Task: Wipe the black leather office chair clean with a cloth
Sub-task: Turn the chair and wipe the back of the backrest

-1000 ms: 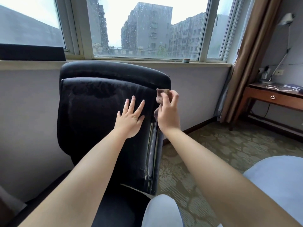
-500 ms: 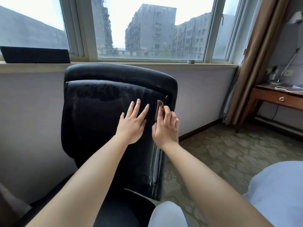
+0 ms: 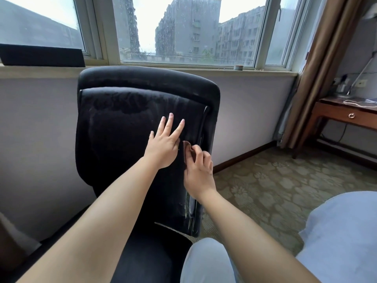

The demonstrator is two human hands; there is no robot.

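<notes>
Right hand (image 3: pixel 199 172) presses a cloth (image 3: pixel 186 149) against the chair (image 3: pixel 122 139) back's 3 o'clock edge; flat, open left hand (image 3: pixel 163 148) braces it. Streaks cover the backrest; the seat seemingly remains.

Black chair (image 3: pixel 122 139), brown cloth (image 3: pixel 186 149). Olive floral-patterned carpet (image 3: pixel 275 190) at 4 o'clock. Tan curtain (image 3: pixel 324 64) and reddish-brown desk (image 3: pixel 338 115) at 2 o'clock. Pale lilac wall (image 3: pixel 38 139).

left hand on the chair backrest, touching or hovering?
Touching. The head view shows the left hand laid flat with straight, spread fingers against the chair backrest, no gap visible under the palm. The right hand holds the cloth beside it.
</notes>
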